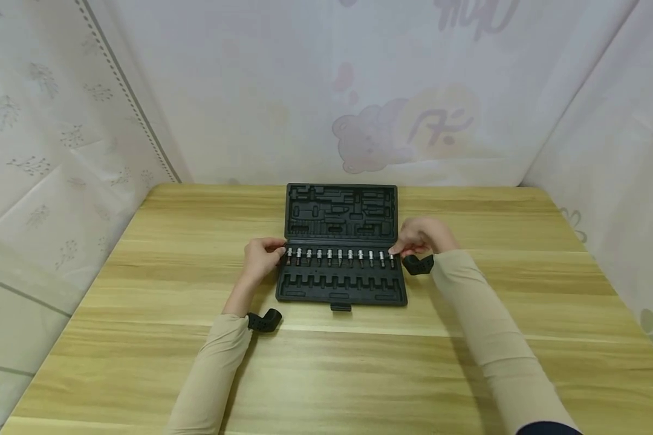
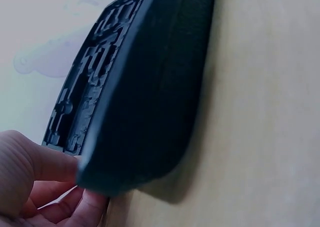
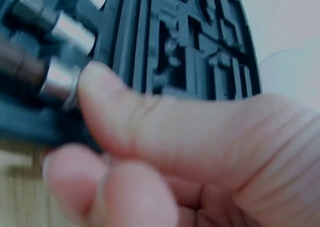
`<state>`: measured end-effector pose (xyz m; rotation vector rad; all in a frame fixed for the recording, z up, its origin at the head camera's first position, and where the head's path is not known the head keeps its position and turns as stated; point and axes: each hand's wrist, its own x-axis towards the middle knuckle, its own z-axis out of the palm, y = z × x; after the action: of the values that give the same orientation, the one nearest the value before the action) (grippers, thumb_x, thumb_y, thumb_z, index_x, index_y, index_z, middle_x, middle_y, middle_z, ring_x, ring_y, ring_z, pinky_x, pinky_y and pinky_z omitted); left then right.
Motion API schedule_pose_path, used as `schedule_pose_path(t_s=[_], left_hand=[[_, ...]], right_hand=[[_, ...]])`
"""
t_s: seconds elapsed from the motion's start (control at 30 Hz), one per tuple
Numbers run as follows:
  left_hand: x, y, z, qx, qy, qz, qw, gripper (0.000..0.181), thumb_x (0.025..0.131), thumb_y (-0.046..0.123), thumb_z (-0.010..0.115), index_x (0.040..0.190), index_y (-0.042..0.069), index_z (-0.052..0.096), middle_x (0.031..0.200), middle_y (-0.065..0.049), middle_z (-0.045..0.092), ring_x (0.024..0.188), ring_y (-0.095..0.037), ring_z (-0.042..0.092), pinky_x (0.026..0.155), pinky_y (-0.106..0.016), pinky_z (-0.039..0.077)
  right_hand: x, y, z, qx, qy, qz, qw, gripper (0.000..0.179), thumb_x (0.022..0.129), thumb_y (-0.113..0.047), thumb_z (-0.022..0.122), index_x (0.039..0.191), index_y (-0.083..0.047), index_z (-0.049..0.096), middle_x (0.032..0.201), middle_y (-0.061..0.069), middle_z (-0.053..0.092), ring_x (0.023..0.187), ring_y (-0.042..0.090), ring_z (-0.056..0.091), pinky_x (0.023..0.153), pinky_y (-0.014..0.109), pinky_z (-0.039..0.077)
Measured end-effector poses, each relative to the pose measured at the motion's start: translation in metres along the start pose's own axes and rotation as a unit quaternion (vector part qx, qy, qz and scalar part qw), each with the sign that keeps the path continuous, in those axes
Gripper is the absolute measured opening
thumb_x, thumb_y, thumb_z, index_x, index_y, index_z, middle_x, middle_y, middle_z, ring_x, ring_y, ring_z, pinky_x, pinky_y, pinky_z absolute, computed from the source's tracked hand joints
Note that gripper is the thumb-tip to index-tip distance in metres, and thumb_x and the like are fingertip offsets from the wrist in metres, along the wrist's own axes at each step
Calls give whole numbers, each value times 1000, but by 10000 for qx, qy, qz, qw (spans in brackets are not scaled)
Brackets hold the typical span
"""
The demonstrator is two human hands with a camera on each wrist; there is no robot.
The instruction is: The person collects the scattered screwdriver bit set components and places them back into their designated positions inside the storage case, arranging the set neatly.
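A black plastic tool case point(image 1: 321, 271) lies unfolded on the table, its lid point(image 1: 341, 211) leaning back behind the tray. Across the tray runs a row of several silver-ended bit sockets point(image 1: 340, 257). My left hand point(image 1: 260, 258) grips the case's left edge near the hinge, thumb on top; the left wrist view shows its fingers partly hidden behind the case wall point(image 2: 150, 102). At the right edge, my right hand point(image 1: 420, 234) pinches the case rim. Its thumb point(image 3: 115, 107) touches the end of the outermost bit socket point(image 3: 59, 82), while the other fingers curl below the rim.
The wood-grain table point(image 1: 337, 374) extends around the case. A front latch point(image 1: 340, 307) sticks out toward me. Black wrist mounts point(image 1: 265, 321) sit on both forearms. A patterned cloth point(image 1: 239, 90) hangs behind the table and at its sides.
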<state>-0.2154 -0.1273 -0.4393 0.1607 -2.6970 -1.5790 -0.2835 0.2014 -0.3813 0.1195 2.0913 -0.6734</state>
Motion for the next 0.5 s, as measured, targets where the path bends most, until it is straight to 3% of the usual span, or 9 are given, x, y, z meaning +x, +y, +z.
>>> schedule_pose_path(t_s=[0.5], left_hand=[[-3,1,0,0,22,27,10000,21,87,0,61,106,-2,70,99,-19,68,83,-24,62,59,-22,47]], right_hand=[[0,4,0,-178,71,-174,9997,22,89,-23,66,74,-6,66,57,-2,56,45,4,34,46,20,26]])
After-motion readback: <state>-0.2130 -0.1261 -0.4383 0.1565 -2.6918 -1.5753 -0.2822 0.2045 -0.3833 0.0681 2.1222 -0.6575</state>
